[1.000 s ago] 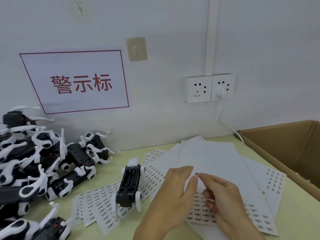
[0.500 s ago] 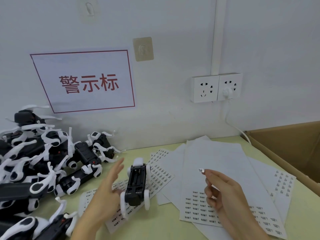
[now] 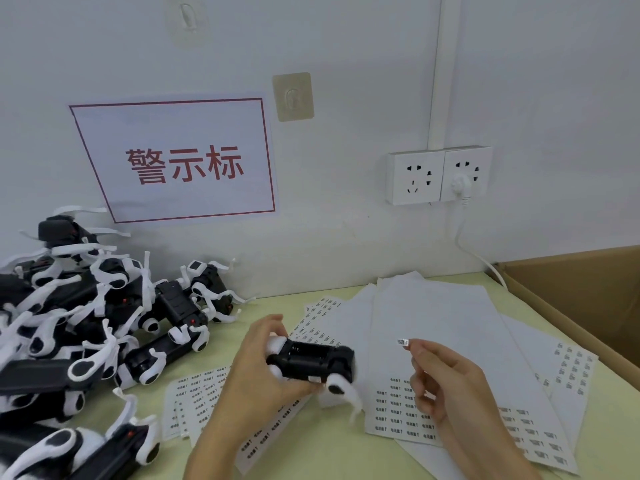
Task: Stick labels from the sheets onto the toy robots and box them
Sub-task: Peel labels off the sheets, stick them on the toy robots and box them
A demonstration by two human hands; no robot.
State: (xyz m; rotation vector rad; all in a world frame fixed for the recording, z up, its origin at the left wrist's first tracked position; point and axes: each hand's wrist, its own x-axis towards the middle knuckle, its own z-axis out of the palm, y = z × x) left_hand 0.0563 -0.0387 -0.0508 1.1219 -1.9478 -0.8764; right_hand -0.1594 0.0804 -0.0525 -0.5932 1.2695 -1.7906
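Observation:
My left hand grips a black and white toy robot and holds it above the table, lying sideways with its underside up. My right hand pinches a small white label between thumb and forefinger, a little to the right of the robot. Several label sheets lie spread over the pale green table under both hands, partly peeled. A pile of several more toy robots fills the left side. An open cardboard box stands at the right edge.
A white wall rises right behind the table, with a red-framed sign, a double socket and a plugged-in white cable running down toward the box corner. More label sheets lie below the robot.
My left hand reached to the toy robot on the sheets, took hold of it and lifted it, turned sideways. My right hand peeled a label off and keeps it raised.

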